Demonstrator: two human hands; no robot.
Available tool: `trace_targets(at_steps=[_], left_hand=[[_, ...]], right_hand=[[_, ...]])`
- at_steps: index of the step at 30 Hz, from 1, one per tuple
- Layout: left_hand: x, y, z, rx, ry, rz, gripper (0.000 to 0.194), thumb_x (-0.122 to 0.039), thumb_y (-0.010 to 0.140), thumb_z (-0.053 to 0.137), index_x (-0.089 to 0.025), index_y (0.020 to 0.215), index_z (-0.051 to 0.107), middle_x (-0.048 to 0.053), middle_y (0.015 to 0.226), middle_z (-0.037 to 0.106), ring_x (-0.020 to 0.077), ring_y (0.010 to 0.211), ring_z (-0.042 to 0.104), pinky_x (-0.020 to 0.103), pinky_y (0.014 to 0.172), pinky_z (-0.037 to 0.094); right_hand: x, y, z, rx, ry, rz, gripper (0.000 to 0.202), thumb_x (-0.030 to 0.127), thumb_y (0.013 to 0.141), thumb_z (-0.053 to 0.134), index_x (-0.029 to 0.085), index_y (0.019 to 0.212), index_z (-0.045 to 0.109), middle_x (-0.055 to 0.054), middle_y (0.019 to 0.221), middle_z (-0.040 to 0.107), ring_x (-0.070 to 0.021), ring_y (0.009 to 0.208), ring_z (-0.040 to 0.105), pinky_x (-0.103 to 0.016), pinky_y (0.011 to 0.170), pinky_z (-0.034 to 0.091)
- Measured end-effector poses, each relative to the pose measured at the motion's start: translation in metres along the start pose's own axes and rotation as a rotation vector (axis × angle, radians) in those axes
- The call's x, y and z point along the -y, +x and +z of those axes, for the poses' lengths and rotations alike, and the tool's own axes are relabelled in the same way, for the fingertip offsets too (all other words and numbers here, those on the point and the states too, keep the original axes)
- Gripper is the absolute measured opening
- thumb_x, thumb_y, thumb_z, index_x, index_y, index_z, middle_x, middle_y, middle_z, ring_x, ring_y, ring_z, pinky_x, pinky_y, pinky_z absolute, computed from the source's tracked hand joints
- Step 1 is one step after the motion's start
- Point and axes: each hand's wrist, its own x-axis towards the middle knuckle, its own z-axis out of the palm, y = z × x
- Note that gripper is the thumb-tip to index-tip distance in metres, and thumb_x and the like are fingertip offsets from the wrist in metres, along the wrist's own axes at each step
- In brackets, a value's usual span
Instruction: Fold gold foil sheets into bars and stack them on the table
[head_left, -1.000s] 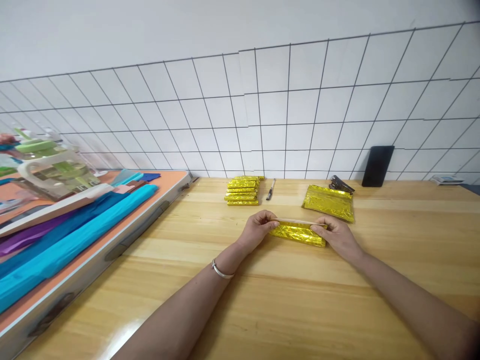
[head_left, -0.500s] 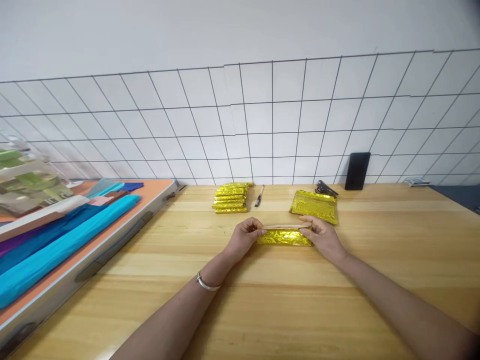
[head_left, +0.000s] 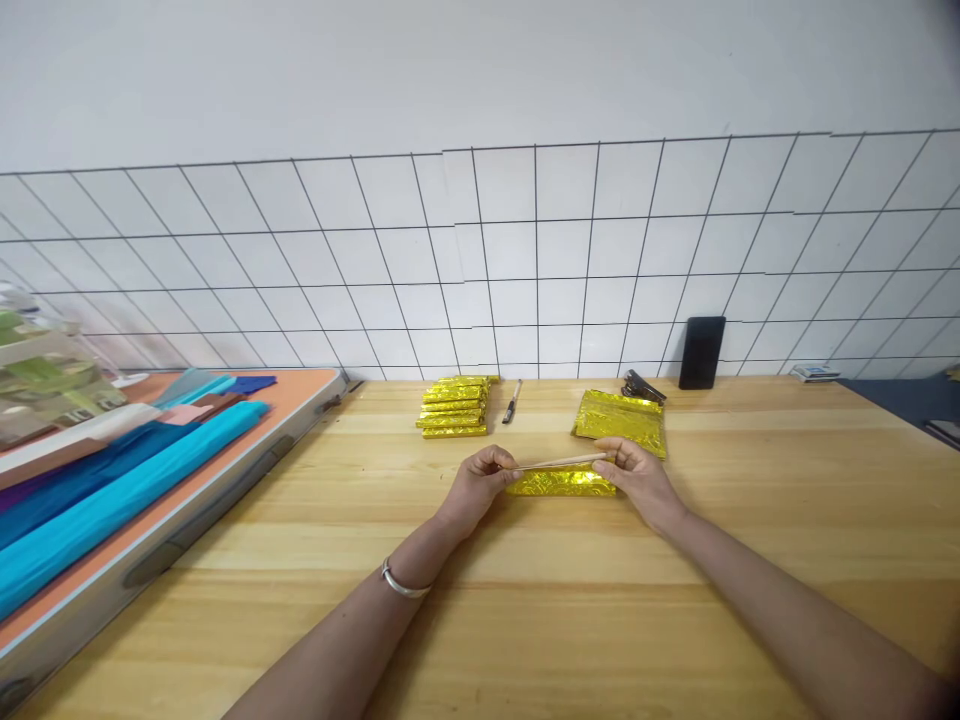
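In front of me a sheet of shiny gold foil paper [head_left: 562, 483] is held just above or on the table, its upper edge turned over into a narrow pale fold. My left hand [head_left: 478, 488] pinches the fold's left end between thumb and fingers. The right end is pinched in the same way by my right hand [head_left: 640, 482]. Behind the right hand lies a stack of flat gold foil sheets [head_left: 622, 420]. Several narrow folded gold foil strips [head_left: 454, 408] are piled beyond the left hand.
A pen [head_left: 512, 402] lies beside the strips. A black stapler-like tool [head_left: 643, 386] sits behind the sheets. A dark phone-like slab [head_left: 702, 353] leans on the tiled wall. Rolls of coloured paper [head_left: 187, 450] lie on an orange-topped case [head_left: 315, 385] at left.
The pale fold now slants, its left end lower than its right. Both hands keep their pinch on the foil paper. My view has shifted slightly.
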Motion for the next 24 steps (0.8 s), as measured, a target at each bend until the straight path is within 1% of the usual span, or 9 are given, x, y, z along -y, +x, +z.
trace_targets(at_steps=[3, 7, 10, 18, 24], left_hand=[[0.0013, -0.0005, -0.0006, 0.015, -0.037, 0.013, 0.024, -0.03, 0.063, 0.073, -0.015, 0.068, 0.055, -0.002, 0.069, 0.055, 0.0095, 0.064, 0.049, 0.022, 0.062, 0.039], [0.0039, -0.0004, -0.0009, 0.036, -0.081, 0.012, 0.022, -0.026, 0.064, 0.073, -0.015, 0.069, 0.054, -0.003, 0.069, 0.055, 0.0087, 0.064, 0.049, 0.021, 0.063, 0.038], [0.0061, 0.0007, -0.0011, 0.036, -0.103, -0.009, 0.023, -0.025, 0.064, 0.074, -0.015, 0.069, 0.054, -0.003, 0.067, 0.055, 0.0083, 0.063, 0.049, 0.021, 0.062, 0.038], [0.006, 0.0006, -0.0007, 0.019, -0.144, -0.045, 0.023, -0.025, 0.066, 0.073, -0.015, 0.071, 0.054, -0.004, 0.064, 0.054, 0.0066, 0.056, 0.046, 0.019, 0.054, 0.034], [0.0033, 0.0017, -0.0005, 0.015, -0.13, -0.025, 0.021, -0.029, 0.07, 0.07, -0.014, 0.073, 0.055, -0.003, 0.064, 0.054, 0.0071, 0.057, 0.046, 0.02, 0.057, 0.035]], right_hand=[[0.001, 0.001, 0.0004, -0.002, 0.041, 0.022, 0.039, 0.039, 0.068, 0.071, 0.02, 0.1, 0.06, -0.001, 0.082, 0.06, -0.013, 0.072, 0.054, -0.025, 0.064, 0.044], [-0.0005, 0.0008, -0.0001, 0.018, 0.025, 0.006, 0.028, 0.039, 0.069, 0.07, 0.018, 0.087, 0.062, 0.001, 0.074, 0.057, -0.0107, 0.065, 0.049, -0.023, 0.058, 0.039], [-0.0027, 0.0002, -0.0003, -0.007, -0.001, -0.028, 0.024, 0.039, 0.071, 0.069, 0.018, 0.08, 0.062, 0.002, 0.069, 0.055, -0.0098, 0.06, 0.046, -0.023, 0.055, 0.035], [-0.0038, 0.0005, -0.0018, -0.021, -0.101, -0.062, 0.023, 0.04, 0.073, 0.067, 0.018, 0.073, 0.06, 0.002, 0.067, 0.056, -0.0113, 0.061, 0.046, -0.025, 0.057, 0.036], [-0.0069, 0.0027, -0.0048, -0.013, -0.182, -0.074, 0.023, 0.04, 0.075, 0.064, 0.018, 0.074, 0.061, 0.001, 0.07, 0.057, -0.0128, 0.066, 0.049, -0.025, 0.061, 0.037]])
